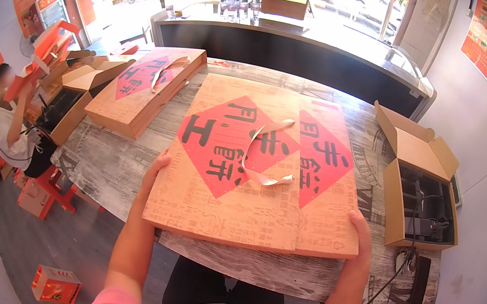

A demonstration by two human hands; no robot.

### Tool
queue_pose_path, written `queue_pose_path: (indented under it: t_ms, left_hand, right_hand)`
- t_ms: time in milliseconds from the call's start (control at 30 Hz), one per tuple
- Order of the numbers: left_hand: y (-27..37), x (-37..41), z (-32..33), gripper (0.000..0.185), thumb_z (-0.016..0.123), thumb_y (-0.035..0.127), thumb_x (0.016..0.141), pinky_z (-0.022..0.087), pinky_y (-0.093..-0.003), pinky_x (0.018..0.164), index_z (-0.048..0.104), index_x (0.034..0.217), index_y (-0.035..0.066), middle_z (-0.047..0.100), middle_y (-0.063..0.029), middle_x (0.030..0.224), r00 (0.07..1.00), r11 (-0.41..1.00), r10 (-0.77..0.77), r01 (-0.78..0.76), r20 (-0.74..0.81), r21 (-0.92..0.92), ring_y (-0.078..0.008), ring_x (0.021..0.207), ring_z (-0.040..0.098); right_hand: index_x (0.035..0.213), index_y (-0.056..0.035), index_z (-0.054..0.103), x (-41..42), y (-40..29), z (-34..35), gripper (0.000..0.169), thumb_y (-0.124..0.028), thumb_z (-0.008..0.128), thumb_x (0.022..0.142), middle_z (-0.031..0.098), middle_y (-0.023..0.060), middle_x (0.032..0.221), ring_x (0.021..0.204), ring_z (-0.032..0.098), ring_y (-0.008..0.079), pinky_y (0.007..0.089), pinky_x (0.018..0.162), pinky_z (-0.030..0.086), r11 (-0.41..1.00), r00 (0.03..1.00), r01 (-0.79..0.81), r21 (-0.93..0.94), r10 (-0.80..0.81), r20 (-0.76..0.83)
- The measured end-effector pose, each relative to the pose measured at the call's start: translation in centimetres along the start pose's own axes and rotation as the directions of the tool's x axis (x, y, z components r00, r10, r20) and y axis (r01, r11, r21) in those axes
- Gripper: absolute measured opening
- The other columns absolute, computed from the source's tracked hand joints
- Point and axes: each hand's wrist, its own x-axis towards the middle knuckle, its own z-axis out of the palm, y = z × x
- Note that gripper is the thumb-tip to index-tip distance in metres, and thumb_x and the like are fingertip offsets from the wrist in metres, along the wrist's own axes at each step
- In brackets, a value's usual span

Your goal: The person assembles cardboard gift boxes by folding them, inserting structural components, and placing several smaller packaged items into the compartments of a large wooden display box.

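Two flat cardboard gift boxes with red diamond prints lie before me at the table's front edge. The left gift box partly overlaps the right gift box, and a pale ribbon handle lies over its print. My left hand holds the left side of the pair, most fingers hidden beneath or behind it. My right hand grips the right side, thumb on the top edge. Another gift box with a ribbon handle rests at the table's left.
An open cardboard box with black equipment stands at the right, its cable running towards me. Beside it lies a dark bar-shaped object. Another open box is at the left, near two people. A counter stands beyond the wooden table.
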Motion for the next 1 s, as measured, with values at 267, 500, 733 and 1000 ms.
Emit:
queue_pose_path:
  t_ms: [267, 500, 733, 1000]
  left_hand:
    - [1.5, -0.5, -0.2, 0.066, 0.060, 0.040, 0.097, 0.055, -0.0419, 0.098, 0.043, 0.152, 0.006, 0.059, -0.0152, 0.141, 0.999, 0.999, 0.033, -0.032, -0.019, 0.022, -0.0269, 0.122, 0.063]
    - [1.6, -0.7, 0.1, 0.067, 0.061, 0.039, 0.097, 0.057, -0.0411, 0.095, 0.042, 0.152, 0.005, 0.059, -0.0178, 0.140, 0.998, 1.000, 0.020, -0.019, -0.054, 0.016, -0.0276, 0.120, 0.065]
    - [1.2, -1.0, 0.9, 0.070, 0.064, 0.036, 0.095, 0.056, -0.0408, 0.098, 0.040, 0.152, 0.003, 0.058, -0.0174, 0.140, 0.996, 1.000, 0.006, -0.007, -0.084, -0.011, -0.0264, 0.121, 0.063]
    - [1.7, -0.9, 0.0, 0.068, 0.064, 0.033, 0.095, 0.055, -0.0403, 0.099, 0.039, 0.151, 0.002, 0.058, -0.0166, 0.139, 0.998, 0.999, -0.002, 0.000, -0.062, -0.033, -0.0254, 0.123, 0.062]
  right_hand:
    - [0.151, 0.0055, 0.041, 0.0, -0.9, -1.0, 0.068, -0.022, 0.062, 0.094, 0.056, 0.0176, 0.144, 0.126, 0.059, 0.0234, 0.0355, 0.105, 0.047, 1.000, 1.000, -0.004, -0.012, 0.004, -0.016]
    - [0.153, 0.0062, 0.039, 0.0, -0.9, -2.5, 0.070, -0.022, 0.063, 0.094, 0.055, 0.0197, 0.144, 0.123, 0.062, 0.0238, 0.0362, 0.100, 0.052, 1.000, 0.997, 0.002, 0.012, -0.001, -0.073]
    - [0.154, 0.0062, 0.036, 0.1, -1.0, -3.4, 0.072, -0.022, 0.064, 0.094, 0.056, 0.0198, 0.143, 0.123, 0.062, 0.0237, 0.0359, 0.099, 0.053, 1.000, 0.999, 0.001, 0.019, 0.000, -0.043]
    - [0.155, 0.0057, 0.036, -0.3, -1.5, -3.0, 0.073, -0.025, 0.063, 0.095, 0.054, 0.0185, 0.144, 0.124, 0.061, 0.0233, 0.0348, 0.100, 0.052, 1.000, 0.998, 0.015, -0.001, -0.015, -0.064]
